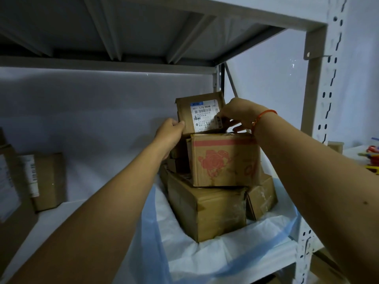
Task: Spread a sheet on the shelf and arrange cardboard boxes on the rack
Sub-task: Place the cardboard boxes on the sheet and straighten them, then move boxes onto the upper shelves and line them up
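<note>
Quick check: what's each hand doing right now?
Left hand: grips the left edge of the small labelled box.
Right hand: pinches the same box's right side.

Open shelf (pixel 98 181) left of box stack (pixel 217 189); upright (pixel 326 119) blocks right.

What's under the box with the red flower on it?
The flower box sits on a bigger plain cardboard box, which rests on the white sheet. Smaller boxes sit beside it; anything behind is hidden.

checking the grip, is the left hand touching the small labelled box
Touching: the head view shows the left hand with fingers curled on the small labelled box's left edge.
</note>
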Available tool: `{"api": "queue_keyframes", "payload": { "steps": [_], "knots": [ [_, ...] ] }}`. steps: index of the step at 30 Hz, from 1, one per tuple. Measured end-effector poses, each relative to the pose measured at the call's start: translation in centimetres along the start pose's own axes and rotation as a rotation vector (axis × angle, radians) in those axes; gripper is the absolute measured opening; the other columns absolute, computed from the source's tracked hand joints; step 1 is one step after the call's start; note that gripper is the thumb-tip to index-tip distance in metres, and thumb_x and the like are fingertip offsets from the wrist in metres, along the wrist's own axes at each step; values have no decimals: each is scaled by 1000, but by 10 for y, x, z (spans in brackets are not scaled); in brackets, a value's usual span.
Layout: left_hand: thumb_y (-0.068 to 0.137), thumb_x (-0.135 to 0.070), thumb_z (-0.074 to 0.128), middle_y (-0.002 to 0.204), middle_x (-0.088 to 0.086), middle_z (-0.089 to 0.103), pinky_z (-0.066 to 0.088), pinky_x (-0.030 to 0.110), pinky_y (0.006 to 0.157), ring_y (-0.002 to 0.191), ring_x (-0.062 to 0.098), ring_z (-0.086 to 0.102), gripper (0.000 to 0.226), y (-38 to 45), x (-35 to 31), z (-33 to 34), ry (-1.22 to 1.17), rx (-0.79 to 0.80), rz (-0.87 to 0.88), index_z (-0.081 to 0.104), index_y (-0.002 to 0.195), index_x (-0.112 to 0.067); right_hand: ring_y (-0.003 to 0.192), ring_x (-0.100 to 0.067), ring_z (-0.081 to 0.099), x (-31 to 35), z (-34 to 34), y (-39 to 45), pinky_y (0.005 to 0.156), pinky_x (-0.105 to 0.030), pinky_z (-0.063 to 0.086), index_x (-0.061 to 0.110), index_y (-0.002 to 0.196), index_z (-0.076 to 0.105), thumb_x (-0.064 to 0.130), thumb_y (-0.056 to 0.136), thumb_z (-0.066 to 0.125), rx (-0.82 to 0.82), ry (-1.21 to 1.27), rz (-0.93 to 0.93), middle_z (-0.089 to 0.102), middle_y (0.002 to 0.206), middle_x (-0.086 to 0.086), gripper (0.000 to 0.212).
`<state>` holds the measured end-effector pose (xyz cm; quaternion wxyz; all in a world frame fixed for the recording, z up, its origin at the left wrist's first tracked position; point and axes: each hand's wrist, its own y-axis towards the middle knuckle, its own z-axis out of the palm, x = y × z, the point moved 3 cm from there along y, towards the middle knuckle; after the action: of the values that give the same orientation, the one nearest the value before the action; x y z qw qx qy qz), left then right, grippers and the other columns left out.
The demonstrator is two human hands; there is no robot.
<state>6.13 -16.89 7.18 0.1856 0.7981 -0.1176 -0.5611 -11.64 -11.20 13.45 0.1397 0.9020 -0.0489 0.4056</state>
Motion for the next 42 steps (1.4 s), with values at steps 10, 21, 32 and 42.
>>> {"api": "queue_keyframes", "payload": {
  "steps": [10,21,32,42],
  "knots": [
    [103,-37,24,92,1,55,41,29,77,80,16,48,38,-17,-8,2,-105,7,-52,54,81,-25,97,-25,50,0,-10,-11,79,-33,44,5,106,51,11,95,49,-60,-31,-63,52,90,-9,13],
    [103,-36,29,137,22,51,44,47,101,121,38,53,54,-68,-25,-36,-28,-400,-185,27,146,-3,89,-30,62,22,7,-45,81,-42,56,7,90,62,19,89,50,-373,33,-311,63,100,-14,17],
    [101,-16,33,119,19,56,43,37,88,108,32,55,20,-182,-17,-124,225,-725,-226,47,105,-4,118,-40,46,61,103,-131,99,-36,37,9,120,63,20,89,51,-272,109,-536,52,128,-20,35],
    [91,-21,62,146,16,36,38,44,107,133,34,39,61,-223,30,-227,264,-976,-403,31,143,-9,95,-40,59,99,201,-172,79,-33,45,5,81,61,17,86,52,36,90,-476,66,97,-22,16]
  ]
}}
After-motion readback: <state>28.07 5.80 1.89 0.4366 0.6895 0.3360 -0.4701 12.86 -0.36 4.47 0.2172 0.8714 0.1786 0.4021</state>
